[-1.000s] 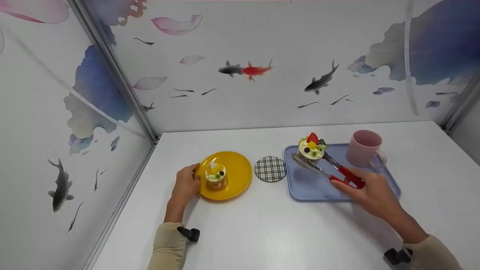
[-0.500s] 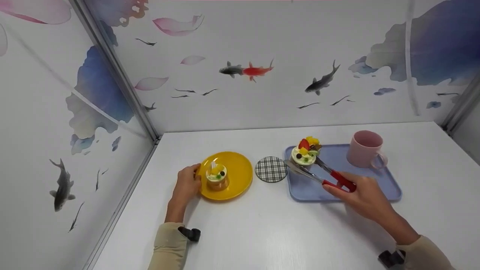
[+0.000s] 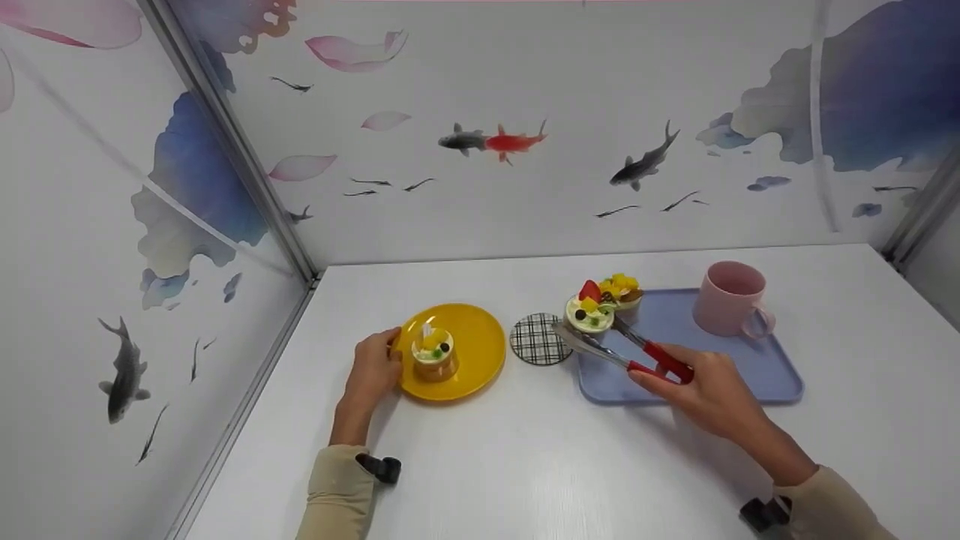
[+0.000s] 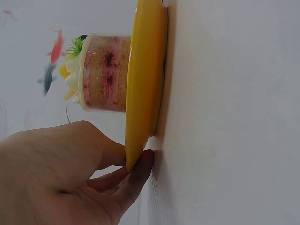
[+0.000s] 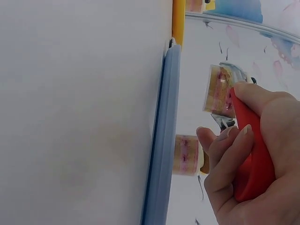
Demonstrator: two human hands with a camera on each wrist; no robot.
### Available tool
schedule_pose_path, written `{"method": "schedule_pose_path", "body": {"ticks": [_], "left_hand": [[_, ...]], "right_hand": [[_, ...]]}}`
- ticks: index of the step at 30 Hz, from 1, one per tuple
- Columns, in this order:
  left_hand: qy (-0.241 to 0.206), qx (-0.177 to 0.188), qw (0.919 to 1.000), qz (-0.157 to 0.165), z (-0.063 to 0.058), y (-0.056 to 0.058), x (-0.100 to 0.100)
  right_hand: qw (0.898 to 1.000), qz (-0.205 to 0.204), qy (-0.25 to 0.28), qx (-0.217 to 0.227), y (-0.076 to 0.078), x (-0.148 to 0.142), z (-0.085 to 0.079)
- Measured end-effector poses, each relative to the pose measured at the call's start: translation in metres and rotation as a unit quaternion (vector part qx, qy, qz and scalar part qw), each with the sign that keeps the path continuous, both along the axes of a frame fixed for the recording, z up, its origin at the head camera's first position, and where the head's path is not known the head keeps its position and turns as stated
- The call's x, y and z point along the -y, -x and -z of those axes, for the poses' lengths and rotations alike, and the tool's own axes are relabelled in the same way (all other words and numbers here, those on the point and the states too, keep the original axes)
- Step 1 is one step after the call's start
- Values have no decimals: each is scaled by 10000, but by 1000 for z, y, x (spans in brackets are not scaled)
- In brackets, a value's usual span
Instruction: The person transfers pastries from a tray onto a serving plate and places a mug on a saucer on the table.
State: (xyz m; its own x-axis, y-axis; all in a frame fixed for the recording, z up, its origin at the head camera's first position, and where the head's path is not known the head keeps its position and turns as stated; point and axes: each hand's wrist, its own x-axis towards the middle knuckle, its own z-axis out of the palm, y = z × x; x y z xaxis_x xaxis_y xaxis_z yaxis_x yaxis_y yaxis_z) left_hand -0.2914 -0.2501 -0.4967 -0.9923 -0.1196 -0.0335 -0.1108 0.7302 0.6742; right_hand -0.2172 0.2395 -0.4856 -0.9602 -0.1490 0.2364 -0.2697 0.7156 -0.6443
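Observation:
My left hand (image 3: 376,369) pinches the left rim of a round yellow plate (image 3: 480,337), thumb above and fingertips beneath in the left wrist view. A small layered cake cup (image 4: 108,72) with cream and fruit stands upright on that plate. With my right hand (image 3: 709,394) I grip red-handled tongs (image 3: 670,363). Their metal tips clasp another cake cup (image 3: 589,315), topped with a strawberry, which hangs raised off the blue tray (image 5: 164,131) in the right wrist view. Behind it, a third cake cup (image 3: 630,292) with yellow fruit stands on the tray, partly hidden.
A round checked coaster (image 3: 536,341) lies between the plate and the tray, its right edge overlapped by the tong tips. On the tray's back right stands a pink mug (image 3: 726,304), handle toward the right. White walls with painted fish (image 3: 517,141) enclose the table.
My right hand has carried the cake cup in the tongs leftward, toward the coaster, uncovering the cake cup behind it. My left hand and the plate have stayed in place.

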Motion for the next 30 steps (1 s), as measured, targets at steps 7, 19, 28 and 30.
{"method": "schedule_pose_path", "body": {"ticks": [7, 19, 28, 30], "left_hand": [[-29, 45, 10000, 24, 0, 1, 0], [-1, -121, 9999, 67, -2, -1, 3], [-138, 25, 9999, 27, -1, -1, 1], [-145, 38, 9999, 36, 0, -2, 1]], "right_hand": [[9999, -11, -17, 134, 4, 7, 0], [9993, -178, 229, 233, 9, 24, 0], [9988, -250, 273, 335, 12, 35, -2], [9986, -287, 267, 367, 13, 37, -1]]}}
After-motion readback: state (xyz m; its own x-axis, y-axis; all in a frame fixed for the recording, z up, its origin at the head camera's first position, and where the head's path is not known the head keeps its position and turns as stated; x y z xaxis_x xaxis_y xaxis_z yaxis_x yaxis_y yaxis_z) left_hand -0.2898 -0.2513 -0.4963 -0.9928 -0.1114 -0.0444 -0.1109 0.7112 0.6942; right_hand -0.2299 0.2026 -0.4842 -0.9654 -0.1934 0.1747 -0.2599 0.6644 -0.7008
